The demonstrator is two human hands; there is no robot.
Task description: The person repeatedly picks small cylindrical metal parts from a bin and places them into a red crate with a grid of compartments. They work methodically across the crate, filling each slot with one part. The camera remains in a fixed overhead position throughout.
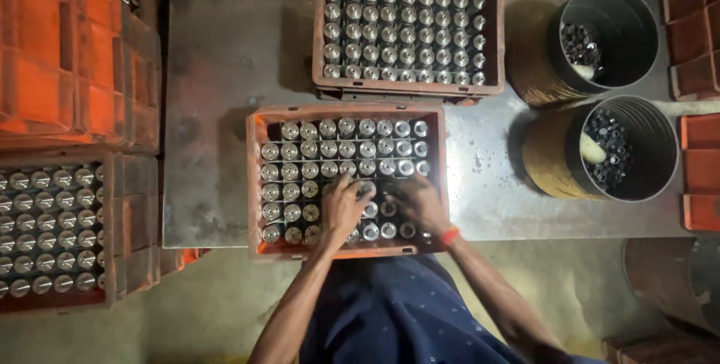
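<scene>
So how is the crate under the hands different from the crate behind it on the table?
The near crate has both hands, left hand and right hand, resting on its metal cylinders; the far crate is untouched. The near crate sits at the table's front edge, the far crate at the back. The near crate's front rows look uneven; the far crate's rows are tidy. Both are orange and hold upright shiny cylinders.

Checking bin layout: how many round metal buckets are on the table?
2: far bucket at the table's right rear, near bucket just in front of it; both hold small dark parts. More may sit off-frame.
</scene>
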